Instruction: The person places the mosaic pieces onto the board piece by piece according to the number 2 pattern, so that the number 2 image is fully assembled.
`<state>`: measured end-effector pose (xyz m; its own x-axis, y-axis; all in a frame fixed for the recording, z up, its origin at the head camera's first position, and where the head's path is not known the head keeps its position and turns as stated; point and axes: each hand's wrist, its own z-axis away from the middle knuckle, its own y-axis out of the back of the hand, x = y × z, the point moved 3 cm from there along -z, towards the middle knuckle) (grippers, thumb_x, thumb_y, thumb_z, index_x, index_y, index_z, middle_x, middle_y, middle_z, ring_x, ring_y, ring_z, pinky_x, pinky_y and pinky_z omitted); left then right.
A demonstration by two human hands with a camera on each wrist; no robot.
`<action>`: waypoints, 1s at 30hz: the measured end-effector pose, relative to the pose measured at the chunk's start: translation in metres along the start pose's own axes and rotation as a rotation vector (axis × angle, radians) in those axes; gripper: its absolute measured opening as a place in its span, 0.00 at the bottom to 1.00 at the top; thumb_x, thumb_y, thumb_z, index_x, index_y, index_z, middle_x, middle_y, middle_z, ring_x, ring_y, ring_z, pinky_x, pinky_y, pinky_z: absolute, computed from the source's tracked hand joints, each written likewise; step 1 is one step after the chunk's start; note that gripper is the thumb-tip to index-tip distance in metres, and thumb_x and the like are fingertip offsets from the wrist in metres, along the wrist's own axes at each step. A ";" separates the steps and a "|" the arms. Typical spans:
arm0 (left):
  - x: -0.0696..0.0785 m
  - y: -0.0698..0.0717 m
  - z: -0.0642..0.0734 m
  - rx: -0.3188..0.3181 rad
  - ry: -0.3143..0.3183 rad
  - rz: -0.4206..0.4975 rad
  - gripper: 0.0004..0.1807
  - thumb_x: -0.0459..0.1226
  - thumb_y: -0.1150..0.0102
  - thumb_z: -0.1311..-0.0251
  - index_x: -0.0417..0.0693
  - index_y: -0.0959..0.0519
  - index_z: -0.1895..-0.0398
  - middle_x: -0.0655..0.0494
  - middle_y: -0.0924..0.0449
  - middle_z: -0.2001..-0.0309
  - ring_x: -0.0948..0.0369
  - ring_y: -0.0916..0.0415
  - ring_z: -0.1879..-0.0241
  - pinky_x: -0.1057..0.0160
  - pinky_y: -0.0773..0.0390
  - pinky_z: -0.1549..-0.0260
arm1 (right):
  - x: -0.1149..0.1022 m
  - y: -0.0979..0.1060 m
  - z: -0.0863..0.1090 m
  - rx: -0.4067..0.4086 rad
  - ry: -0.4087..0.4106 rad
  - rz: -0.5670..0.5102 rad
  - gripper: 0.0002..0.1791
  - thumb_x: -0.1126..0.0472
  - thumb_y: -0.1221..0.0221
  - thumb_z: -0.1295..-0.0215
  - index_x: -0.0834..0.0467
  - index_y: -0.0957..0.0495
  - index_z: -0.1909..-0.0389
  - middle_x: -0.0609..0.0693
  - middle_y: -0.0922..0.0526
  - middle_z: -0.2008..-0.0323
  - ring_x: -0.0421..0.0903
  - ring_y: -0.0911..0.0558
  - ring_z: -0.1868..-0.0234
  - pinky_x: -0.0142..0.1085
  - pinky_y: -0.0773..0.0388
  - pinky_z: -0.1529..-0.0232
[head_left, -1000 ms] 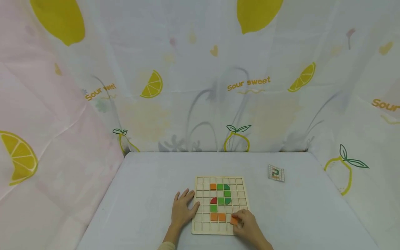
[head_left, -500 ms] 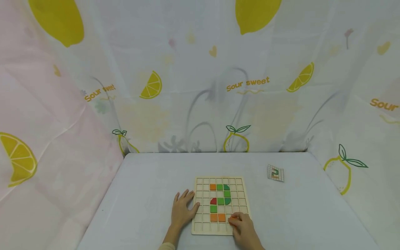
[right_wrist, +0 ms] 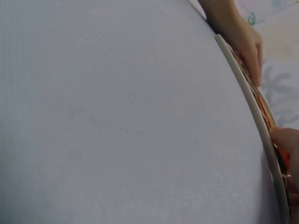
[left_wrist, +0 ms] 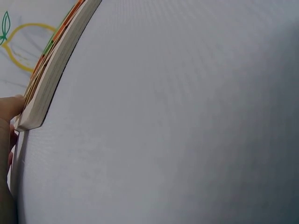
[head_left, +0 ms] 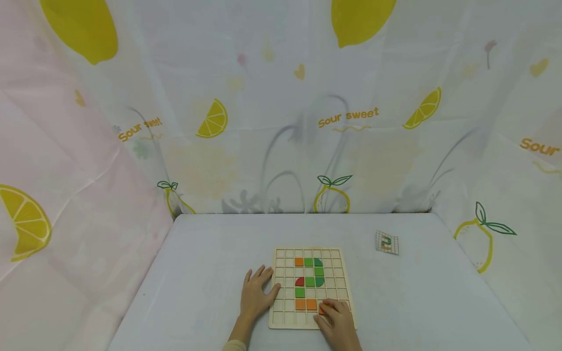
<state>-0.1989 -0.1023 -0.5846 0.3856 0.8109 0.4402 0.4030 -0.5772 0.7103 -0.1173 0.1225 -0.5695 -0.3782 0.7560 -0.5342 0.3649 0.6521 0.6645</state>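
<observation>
A pale wooden grid board [head_left: 284, 319] lies on the table, with orange, green and red tiles forming a figure like a 2. My left hand [head_left: 256, 295] rests at its left edge, fingers spread and thumb [left_wrist: 11, 106] on the rim. My right hand [head_left: 339, 322] pinches an orange square tile [head_left: 322, 310] at the lower right of the board. That tile sits in line with two orange tiles [head_left: 306, 304] in the lower row, right beside them, and is partly hidden by the fingers. Red-orange [right_wrist: 283, 158] shows by the right fingers in the right wrist view.
A small creased card [head_left: 387, 243] printed with a similar gridded figure lies beyond the board to the right. The white-covered table [head_left: 210, 273] is enclosed by lemon-print cloth [head_left: 281, 146] at the back and sides.
My right hand has moved left with the orange tile, bringing it from near the board's right side to beside the two lower orange tiles. The left hand has stayed in place.
</observation>
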 end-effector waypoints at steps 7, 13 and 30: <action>0.000 0.000 0.000 -0.032 0.026 0.003 0.23 0.46 0.33 0.54 0.42 0.18 0.54 0.51 0.17 0.53 0.50 0.24 0.46 0.42 0.37 0.40 | 0.000 -0.006 0.001 0.056 0.001 -0.002 0.13 0.61 0.26 0.62 0.61 0.14 0.72 0.46 0.19 0.66 0.42 0.28 0.64 0.37 0.26 0.65; 0.001 0.001 0.000 -0.012 0.008 0.002 0.23 0.45 0.33 0.55 0.42 0.17 0.56 0.50 0.16 0.54 0.49 0.23 0.47 0.41 0.36 0.41 | -0.002 -0.010 -0.001 0.038 -0.011 0.034 0.08 0.63 0.28 0.59 0.58 0.14 0.75 0.43 0.19 0.69 0.41 0.29 0.66 0.36 0.27 0.67; 0.000 0.002 0.000 0.000 -0.002 0.025 0.23 0.43 0.33 0.56 0.40 0.17 0.57 0.48 0.16 0.55 0.48 0.23 0.49 0.39 0.35 0.43 | -0.005 -0.007 -0.014 -0.043 0.021 -0.048 0.10 0.64 0.29 0.58 0.63 0.15 0.71 0.42 0.25 0.68 0.38 0.33 0.67 0.29 0.29 0.71</action>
<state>-0.1979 -0.1029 -0.5834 0.3973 0.7961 0.4565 0.3934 -0.5972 0.6990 -0.1298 0.1138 -0.5644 -0.4119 0.7225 -0.5553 0.3091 0.6840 0.6607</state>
